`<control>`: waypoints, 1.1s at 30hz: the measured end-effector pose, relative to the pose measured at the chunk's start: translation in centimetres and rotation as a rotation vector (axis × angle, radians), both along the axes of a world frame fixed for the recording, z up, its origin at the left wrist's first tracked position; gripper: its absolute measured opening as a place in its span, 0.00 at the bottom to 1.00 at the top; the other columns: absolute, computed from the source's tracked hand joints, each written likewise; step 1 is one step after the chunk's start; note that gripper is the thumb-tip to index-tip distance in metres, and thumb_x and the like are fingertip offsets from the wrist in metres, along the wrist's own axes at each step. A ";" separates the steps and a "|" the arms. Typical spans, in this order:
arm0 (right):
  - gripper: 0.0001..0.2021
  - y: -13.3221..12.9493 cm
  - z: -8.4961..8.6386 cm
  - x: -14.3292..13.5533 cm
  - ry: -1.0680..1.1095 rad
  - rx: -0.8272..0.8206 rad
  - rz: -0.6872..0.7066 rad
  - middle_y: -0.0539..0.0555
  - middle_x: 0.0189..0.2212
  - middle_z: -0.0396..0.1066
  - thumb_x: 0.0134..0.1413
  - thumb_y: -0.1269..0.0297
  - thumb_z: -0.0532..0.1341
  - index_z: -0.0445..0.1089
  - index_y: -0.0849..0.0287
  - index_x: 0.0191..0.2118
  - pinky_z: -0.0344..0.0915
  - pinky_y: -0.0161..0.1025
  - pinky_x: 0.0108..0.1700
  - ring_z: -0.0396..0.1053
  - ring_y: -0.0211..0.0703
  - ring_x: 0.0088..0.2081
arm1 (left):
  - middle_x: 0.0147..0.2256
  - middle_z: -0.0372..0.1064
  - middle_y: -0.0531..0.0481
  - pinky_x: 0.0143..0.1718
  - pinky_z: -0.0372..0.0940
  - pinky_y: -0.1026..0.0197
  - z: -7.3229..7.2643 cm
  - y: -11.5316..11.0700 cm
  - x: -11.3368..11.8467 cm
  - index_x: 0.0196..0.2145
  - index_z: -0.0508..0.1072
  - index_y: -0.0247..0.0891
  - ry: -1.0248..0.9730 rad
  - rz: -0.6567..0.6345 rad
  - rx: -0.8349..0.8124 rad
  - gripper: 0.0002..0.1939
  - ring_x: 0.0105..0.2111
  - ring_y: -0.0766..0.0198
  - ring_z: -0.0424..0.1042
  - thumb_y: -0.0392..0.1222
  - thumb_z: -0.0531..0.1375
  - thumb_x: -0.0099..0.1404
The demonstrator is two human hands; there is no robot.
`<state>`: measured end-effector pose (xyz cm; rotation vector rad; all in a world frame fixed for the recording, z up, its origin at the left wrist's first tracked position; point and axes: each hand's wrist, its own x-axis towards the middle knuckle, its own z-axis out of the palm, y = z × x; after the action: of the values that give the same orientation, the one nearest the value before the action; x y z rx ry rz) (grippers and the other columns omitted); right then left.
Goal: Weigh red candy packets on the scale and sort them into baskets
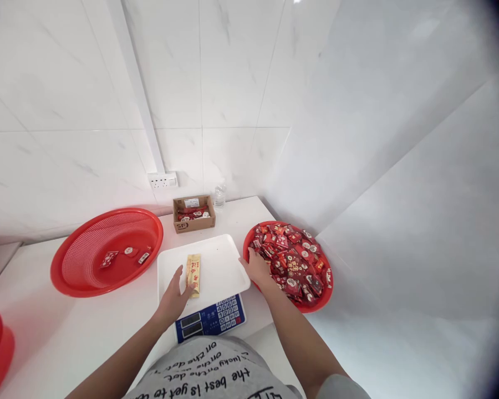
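A gold packet [193,275] with red print lies lengthwise on the white tray [222,257] of a digital scale [210,318]. Beside its left edge is my left hand [174,296], fingers and thumb apart, the thumb tip overlapping the packet's lower part. My right hand [258,269] reaches to the near-left rim of a red basket [329,293] heaped with small red snack packets [297,260]. Its thumb is stretched toward the tray's right edge and its fingers are spread by the packets. I see nothing held in it.
On the left, a red mesh basket [81,266] holds a few packets. A cardboard box [195,224] with red packets stands at the back, next to a clear plastic bottle [219,195]. Another red container [0,343] is at the lower left. A wall socket [163,180] is behind.
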<state>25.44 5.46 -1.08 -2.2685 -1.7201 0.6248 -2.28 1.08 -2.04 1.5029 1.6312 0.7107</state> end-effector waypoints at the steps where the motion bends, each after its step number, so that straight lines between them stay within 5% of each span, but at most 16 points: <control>1: 0.25 -0.1 -0.2 0.1 0.033 0.030 -0.001 0.64 0.50 0.65 0.54 0.55 0.53 0.57 0.62 0.56 0.59 0.44 0.47 0.64 0.52 0.50 | 0.60 0.53 0.38 0.56 0.54 0.50 0.1 -0.1 -0.1 0.60 0.49 0.37 0.011 -0.008 0.009 0.34 0.59 0.53 0.53 0.50 0.54 0.60; 5: 0.15 -1.1 -0.3 1.2 0.197 0.205 -0.038 0.56 0.45 0.69 0.55 0.62 0.51 0.64 0.56 0.48 0.60 0.42 0.47 0.68 0.45 0.44 | 0.58 0.56 0.40 0.55 0.56 0.51 0.2 -0.5 -0.4 0.59 0.53 0.38 0.114 -0.089 0.053 0.30 0.58 0.55 0.56 0.49 0.52 0.61; 10: 0.15 -2.2 0.6 1.2 0.313 0.433 -0.058 0.53 0.45 0.71 0.55 0.64 0.50 0.66 0.55 0.46 0.61 0.42 0.49 0.67 0.44 0.45 | 0.55 0.61 0.43 0.57 0.54 0.47 -1.1 -1.1 -0.7 0.52 0.65 0.38 0.311 -0.288 0.187 0.22 0.58 0.52 0.55 0.46 0.51 0.61; 17: 0.17 -4.5 1.0 -3.7 0.341 0.331 0.417 0.53 0.49 0.69 0.55 0.68 0.51 0.68 0.53 0.49 0.60 0.39 0.53 0.66 0.40 0.49 | 0.61 0.51 0.45 0.59 0.49 0.46 -1.9 -1.5 -0.3 0.54 0.64 0.40 0.476 -0.416 0.214 0.25 0.61 0.51 0.47 0.43 0.53 0.59; 20: 0.19 -4.6 1.0 -4.0 0.316 0.300 0.513 0.53 0.53 0.64 0.57 0.64 0.50 0.65 0.52 0.53 0.57 0.40 0.56 0.61 0.40 0.54 | 0.61 0.50 0.44 0.59 0.48 0.46 -1.5 -1.6 -0.5 0.55 0.63 0.39 0.501 -0.428 0.183 0.25 0.62 0.50 0.45 0.45 0.53 0.59; 25: 0.20 -1.5 1.6 -0.6 0.105 0.336 0.314 0.55 0.52 0.65 0.57 0.65 0.49 0.62 0.58 0.55 0.54 0.41 0.57 0.60 0.42 0.54 | 0.62 0.49 0.43 0.60 0.47 0.46 -0.9 -2.0 -0.7 0.57 0.61 0.38 0.500 -0.418 0.142 0.27 0.62 0.50 0.43 0.45 0.52 0.60; 28: 0.23 1.2 1.9 2.3 -0.138 0.307 0.146 0.62 0.57 0.58 0.56 0.66 0.50 0.57 0.66 0.58 0.46 0.46 0.60 0.51 0.49 0.59 | 0.62 0.47 0.42 0.60 0.46 0.47 -0.5 -2.3 -0.6 0.58 0.60 0.35 0.529 -0.440 0.109 0.28 0.63 0.50 0.41 0.45 0.52 0.60; 33: 0.29 4.7 2.0 5.4 -0.342 0.139 0.115 0.64 0.62 0.48 0.55 0.64 0.53 0.50 0.63 0.62 0.37 0.57 0.60 0.37 0.57 0.64 | 0.62 0.48 0.44 0.59 0.47 0.44 -0.5 -2.4 -0.9 0.56 0.62 0.40 0.545 -0.440 0.106 0.26 0.62 0.50 0.42 0.44 0.53 0.59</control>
<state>30.87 10.20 0.90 -2.2916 -1.9872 0.1316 -3.15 -1.29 -2.57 2.1749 1.5599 0.1455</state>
